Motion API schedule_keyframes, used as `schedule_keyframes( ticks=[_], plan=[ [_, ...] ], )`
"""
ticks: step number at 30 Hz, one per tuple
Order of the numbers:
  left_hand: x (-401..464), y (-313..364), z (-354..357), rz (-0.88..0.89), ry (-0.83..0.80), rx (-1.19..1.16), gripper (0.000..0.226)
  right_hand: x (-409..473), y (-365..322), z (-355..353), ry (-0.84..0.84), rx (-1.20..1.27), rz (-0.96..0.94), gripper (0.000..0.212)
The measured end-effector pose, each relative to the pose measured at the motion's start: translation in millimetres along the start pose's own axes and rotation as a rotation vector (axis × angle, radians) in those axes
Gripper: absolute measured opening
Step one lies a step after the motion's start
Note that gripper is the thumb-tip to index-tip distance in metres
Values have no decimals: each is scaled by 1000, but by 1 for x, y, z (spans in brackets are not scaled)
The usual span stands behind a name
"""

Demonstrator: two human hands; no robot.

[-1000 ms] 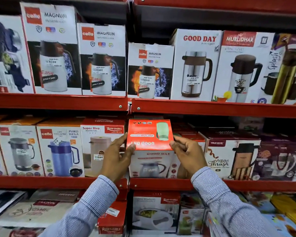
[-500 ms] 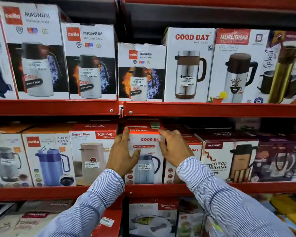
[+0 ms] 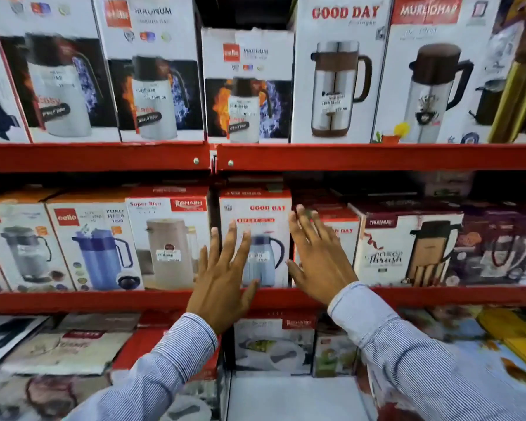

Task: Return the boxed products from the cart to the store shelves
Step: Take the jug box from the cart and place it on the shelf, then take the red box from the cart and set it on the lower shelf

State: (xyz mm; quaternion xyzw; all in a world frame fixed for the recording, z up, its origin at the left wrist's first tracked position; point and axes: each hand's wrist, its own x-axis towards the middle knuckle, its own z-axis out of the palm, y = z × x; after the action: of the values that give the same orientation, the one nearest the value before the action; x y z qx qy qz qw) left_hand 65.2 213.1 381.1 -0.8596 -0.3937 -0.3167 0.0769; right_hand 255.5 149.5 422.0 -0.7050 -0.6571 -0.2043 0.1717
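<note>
A white and red Good Day box picturing a blue jug stands upright on the middle red shelf, between a Super Riva box and another Good Day box. My left hand is spread flat in front of its lower left part, fingers apart, holding nothing. My right hand is open just right of the box, over the neighbouring box. Whether either hand touches a box cannot be told. Both arms wear striped blue sleeves.
The top shelf carries tall Cello Magnum, Good Day and Murlidhar flask boxes. A Cello jug box and a Trueware box flank the middle row. Flat cookware boxes fill the shelf below.
The Good Day box went from tilted in both hands to upright and pushed back on the middle shelf. Both hands have let go and opened, and the view has moved closer.
</note>
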Motion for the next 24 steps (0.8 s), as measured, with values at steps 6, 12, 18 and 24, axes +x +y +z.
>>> schedule_keyframes(
  ticks=[6,12,18,24],
  plan=[
    [-78,14,39,41,-124,115,85,-103,5,49,-38,53,39,86],
    [-186,27,111,-11,-388,35,88,-210,18,128,-300,71,143,85],
    [-292,40,179,-226,-721,-210,90,-312,32,210,-655,254,362,87],
    [-354,41,251,-709,-1023,-449,90,-375,24,270,-1018,576,857,69]
  ],
)
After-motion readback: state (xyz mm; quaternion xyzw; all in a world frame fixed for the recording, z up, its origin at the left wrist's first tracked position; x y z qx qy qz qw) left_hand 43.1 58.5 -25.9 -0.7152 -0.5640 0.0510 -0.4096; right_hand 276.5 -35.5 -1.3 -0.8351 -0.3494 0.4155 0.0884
